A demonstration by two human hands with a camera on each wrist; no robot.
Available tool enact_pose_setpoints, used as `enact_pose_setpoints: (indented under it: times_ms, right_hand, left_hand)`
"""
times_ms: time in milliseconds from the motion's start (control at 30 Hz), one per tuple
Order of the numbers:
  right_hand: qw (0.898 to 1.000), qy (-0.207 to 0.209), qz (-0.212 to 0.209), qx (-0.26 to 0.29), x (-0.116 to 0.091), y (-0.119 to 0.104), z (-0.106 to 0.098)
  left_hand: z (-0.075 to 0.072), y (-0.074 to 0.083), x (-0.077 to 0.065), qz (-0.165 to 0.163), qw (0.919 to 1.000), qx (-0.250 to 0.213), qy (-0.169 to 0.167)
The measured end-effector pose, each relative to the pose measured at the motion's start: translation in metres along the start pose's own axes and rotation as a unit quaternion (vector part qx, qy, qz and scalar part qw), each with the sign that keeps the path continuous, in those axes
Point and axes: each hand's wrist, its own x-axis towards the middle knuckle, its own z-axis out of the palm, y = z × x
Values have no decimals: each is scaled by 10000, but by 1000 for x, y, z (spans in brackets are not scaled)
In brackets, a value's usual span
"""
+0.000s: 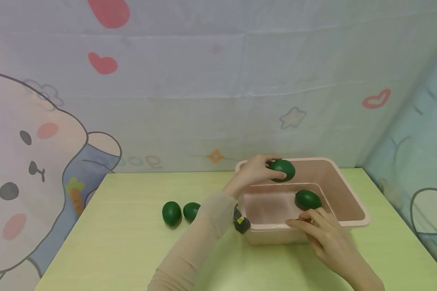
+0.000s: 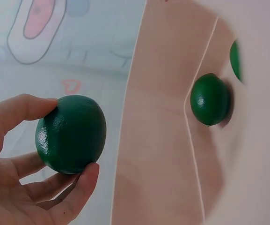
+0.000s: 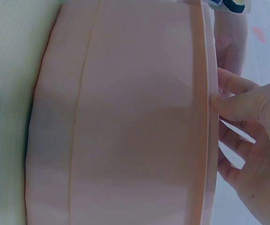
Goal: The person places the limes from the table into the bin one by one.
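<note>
My left hand [image 1: 255,173] holds a dark green lime [image 1: 282,170] between thumb and fingers, above the back left of a pink plastic bin [image 1: 349,198]. In the left wrist view the thumb lies on top of that lime [image 2: 71,133] and the fingertips support it from below. Another lime [image 1: 308,199] lies on the bin's floor, toward the right. Part of one more green lime [image 2: 235,60] shows beside it in the left wrist view. At the bin's front rim, my right hand [image 1: 325,238] pinches the edge [image 3: 212,140] between thumb and fingers.
Two more limes, one whole [image 1: 172,214] and one partly behind the left forearm [image 1: 191,211], lie on the pale green table [image 1: 131,242] left of the bin. A patterned cloth [image 1: 204,81] hangs behind the table. A dark strap piece [image 1: 241,221] sits at the left wrist.
</note>
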Motion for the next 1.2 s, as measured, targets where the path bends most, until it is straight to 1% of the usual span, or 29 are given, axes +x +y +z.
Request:
enact_pose_setpoints:
  times_ms: [233,433,533,700,933,1100,1200]
  right_hand:
    - [10000,-38,45,-67,0,0,-1]
    - [9999,-60,61,-68,-1,1,-2]
    - [10000,-2,14,-35,0,1,-1]
    - [9998,150,-97,-40,1,1,0]
    - [10000,-7,20,-32,0,1,-1]
    - [9999,74,-41,-54,1,1,-1]
    - [10000,45,-4,-9,1,0,0]
  left_hand:
    - [-2,6,0,-49,9997,190,-128]
    - [0,8,8,63,9989,406,-217]
    - [1,7,12,100,9987,433,-262]
    - [5,6,18,106,9986,345,-373]
    - [13,4,26,86,9983,338,-461]
    - [18,3,33,8,9983,374,-446]
    - [21,2,36,-20,9984,367,-431]
